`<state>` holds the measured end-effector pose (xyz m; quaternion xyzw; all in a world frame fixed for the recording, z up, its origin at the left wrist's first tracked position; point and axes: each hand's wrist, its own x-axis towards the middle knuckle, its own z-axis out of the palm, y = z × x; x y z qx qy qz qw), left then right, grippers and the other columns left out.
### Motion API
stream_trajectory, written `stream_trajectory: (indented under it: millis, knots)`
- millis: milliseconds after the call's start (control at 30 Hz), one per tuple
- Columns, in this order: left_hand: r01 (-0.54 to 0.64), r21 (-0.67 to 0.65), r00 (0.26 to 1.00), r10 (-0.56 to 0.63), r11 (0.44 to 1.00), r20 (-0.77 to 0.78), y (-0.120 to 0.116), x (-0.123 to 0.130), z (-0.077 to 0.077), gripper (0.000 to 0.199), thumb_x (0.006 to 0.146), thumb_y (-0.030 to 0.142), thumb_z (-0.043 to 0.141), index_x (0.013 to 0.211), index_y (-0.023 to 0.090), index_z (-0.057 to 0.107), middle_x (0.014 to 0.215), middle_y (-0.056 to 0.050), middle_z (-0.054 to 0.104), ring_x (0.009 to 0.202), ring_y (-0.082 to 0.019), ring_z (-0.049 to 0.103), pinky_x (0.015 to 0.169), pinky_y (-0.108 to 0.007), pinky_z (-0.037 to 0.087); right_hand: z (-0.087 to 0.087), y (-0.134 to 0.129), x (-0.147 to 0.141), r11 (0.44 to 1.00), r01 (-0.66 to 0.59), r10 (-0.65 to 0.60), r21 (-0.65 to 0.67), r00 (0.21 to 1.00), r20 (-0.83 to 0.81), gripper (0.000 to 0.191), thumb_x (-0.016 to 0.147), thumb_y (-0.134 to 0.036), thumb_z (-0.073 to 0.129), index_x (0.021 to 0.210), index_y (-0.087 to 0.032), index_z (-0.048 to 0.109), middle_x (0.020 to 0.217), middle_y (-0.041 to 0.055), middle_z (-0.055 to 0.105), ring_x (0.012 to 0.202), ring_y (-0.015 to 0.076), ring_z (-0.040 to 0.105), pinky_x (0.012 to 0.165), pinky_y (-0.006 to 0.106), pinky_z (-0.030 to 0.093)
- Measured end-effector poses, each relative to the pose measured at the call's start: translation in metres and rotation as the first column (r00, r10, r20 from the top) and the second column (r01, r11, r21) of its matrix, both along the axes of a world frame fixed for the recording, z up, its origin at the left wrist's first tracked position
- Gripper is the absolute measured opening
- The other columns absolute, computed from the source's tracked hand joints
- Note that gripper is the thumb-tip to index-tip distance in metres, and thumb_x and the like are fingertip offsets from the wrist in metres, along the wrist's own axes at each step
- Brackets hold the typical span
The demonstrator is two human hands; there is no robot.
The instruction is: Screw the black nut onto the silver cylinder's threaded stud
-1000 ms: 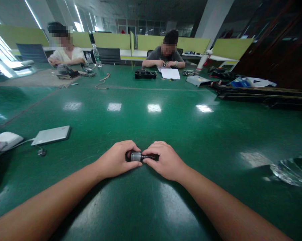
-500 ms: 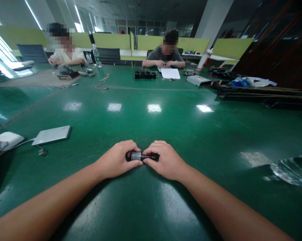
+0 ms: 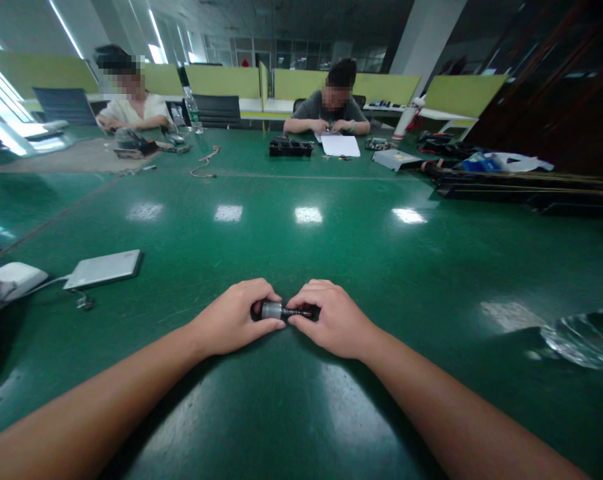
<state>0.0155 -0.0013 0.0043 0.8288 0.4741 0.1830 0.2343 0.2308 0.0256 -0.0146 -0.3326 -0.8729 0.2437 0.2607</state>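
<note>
A small metal part [image 3: 272, 311], a silver-grey cylinder with a thin dark ridged shaft pointing right, lies lengthwise between my hands just above the green table [image 3: 361, 247]. My left hand [image 3: 236, 317] is closed round the cylinder, thumb on the near side and fingers on the far side. At the base of the shaft, the thumb and fingertips of my right hand [image 3: 331, 320] pinch in from both sides. The shaft's far end runs into the hollow of the right hand. Part of the cylinder's left end is hidden in shadow and by the left fingers.
To the left lie a silver flat box [image 3: 104, 269] with a cable and a white adapter [image 3: 16, 279]. A clear bottle [image 3: 584, 339] lies at right. Across the table, two people sit near a black part [image 3: 290, 147] and a white sheet [image 3: 340, 146]. Long dark bars [image 3: 521, 190] lie far right.
My right hand has shifted very slightly to the right along the shaft. My left hand and the cylinder look unmoved.
</note>
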Motion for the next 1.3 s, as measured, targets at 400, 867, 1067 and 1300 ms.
stream_trajectory:
  millis: [400,867,1067,1300]
  knots:
    - [0.006,0.008,1.0,-0.006,1.0,0.025,0.0004,-0.0004,0.0001,0.022,0.083,0.035,0.069,0.095,0.017,0.063,0.087,-0.003,0.063,0.079,-0.018,0.059,0.071,-0.028,0.043,0.0006,0.0012,0.0014,1.0,0.002,-0.002,-0.001,1.0,-0.008,0.01,0.076,-0.016,0.072,0.085,-0.019,0.072,0.077,0.0009,0.069,0.076,0.0158,0.058,0.075,0.032,0.042]
    - [-0.002,0.011,1.0,0.001,1.0,0.029,-0.001,0.0012,0.0034,0.021,0.082,0.033,0.07,0.095,0.018,0.064,0.089,-0.003,0.065,0.08,-0.018,0.06,0.073,-0.029,0.044,0.0025,0.0005,0.0037,1.0,0.014,-0.014,-0.017,1.0,0.003,0.009,0.076,-0.015,0.071,0.084,-0.02,0.071,0.077,0.0011,0.069,0.076,0.0166,0.058,0.076,0.033,0.042]
    - [-0.004,0.014,1.0,0.004,1.0,0.015,-0.001,0.0013,0.0032,0.021,0.081,0.031,0.072,0.093,0.017,0.064,0.087,-0.003,0.064,0.079,-0.018,0.06,0.072,-0.028,0.044,0.0023,0.0006,0.0043,1.0,0.005,-0.005,-0.011,1.0,-0.002,0.009,0.075,-0.015,0.072,0.083,-0.019,0.071,0.076,0.001,0.068,0.076,0.0162,0.058,0.077,0.032,0.042]
    - [-0.012,0.001,1.0,0.012,1.0,0.011,-0.0009,0.0011,0.0036,0.021,0.081,0.033,0.072,0.094,0.017,0.065,0.087,-0.003,0.065,0.079,-0.019,0.06,0.072,-0.029,0.044,0.0018,0.001,0.0061,1.0,0.01,-0.01,-0.007,1.0,0.0,0.009,0.075,-0.015,0.071,0.083,-0.019,0.071,0.076,0.0012,0.068,0.076,0.0165,0.059,0.077,0.033,0.042]
